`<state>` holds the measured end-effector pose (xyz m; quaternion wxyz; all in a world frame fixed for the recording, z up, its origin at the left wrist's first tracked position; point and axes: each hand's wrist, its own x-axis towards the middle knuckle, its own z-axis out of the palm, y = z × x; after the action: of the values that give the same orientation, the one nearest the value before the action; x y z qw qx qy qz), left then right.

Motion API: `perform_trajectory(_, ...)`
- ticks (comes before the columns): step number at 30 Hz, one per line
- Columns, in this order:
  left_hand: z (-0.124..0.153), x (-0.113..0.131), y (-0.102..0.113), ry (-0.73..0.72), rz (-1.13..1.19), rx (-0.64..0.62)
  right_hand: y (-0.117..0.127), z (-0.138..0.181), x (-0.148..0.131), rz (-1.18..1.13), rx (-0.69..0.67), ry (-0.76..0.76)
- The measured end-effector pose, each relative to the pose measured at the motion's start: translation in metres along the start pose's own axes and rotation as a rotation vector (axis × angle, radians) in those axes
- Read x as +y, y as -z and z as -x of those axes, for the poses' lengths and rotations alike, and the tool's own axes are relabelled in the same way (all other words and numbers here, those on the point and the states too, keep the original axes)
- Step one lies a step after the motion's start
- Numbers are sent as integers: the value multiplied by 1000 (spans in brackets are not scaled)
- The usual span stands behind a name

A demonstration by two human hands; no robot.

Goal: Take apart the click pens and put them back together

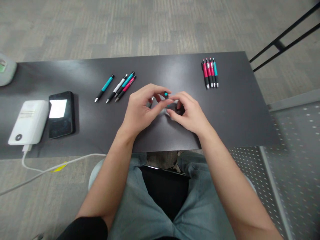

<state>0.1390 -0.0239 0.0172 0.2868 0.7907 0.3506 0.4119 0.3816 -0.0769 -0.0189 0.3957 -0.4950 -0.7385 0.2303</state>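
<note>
My left hand (140, 110) and my right hand (187, 111) meet over the middle of the dark table (235, 113). Both are closed around a small teal pen (166, 95); its teal end shows between the fingertips, the rest is hidden by the fingers. A metal tip shows near my left fingers. Several loose pens (117, 87) in teal, white and red lie to the left of my hands. A tidy row of red and teal pens (210, 72) lies at the far right.
A black phone (61, 114) with a lit screen and a white power bank (28, 122) with a cable (62, 164) lie at the table's left. A grey object (6, 69) sits at the far left edge. A black metal frame (282, 41) stands right.
</note>
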Motion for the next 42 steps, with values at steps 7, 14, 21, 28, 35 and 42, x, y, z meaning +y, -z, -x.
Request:
perform_trajectory(7, -2, -5, 7, -116, -16, 46, -1, 2, 4, -13, 56, -83)
perform_trajectory(14, -5, -3, 9, -153, -13, 76, -1, 1, 3, -1, 42, -80)
perform_trajectory(21, -3, 2, 6, -92, -40, 63, 0, 1, 2, -7, 42, -97)
perform_trajectory(28, -9, -8, 6, 210, 485, 274, 0, 1, 2, -6, 43, -81)
perform_trajectory(35, -9, 15, 5, 558, 867, 221, 1, 0, -1, 0, 19, -83)
perform_trajectory(42, -7, 11, 0, 400, 475, -19, 1, 0, -1, 6, 7, -68)
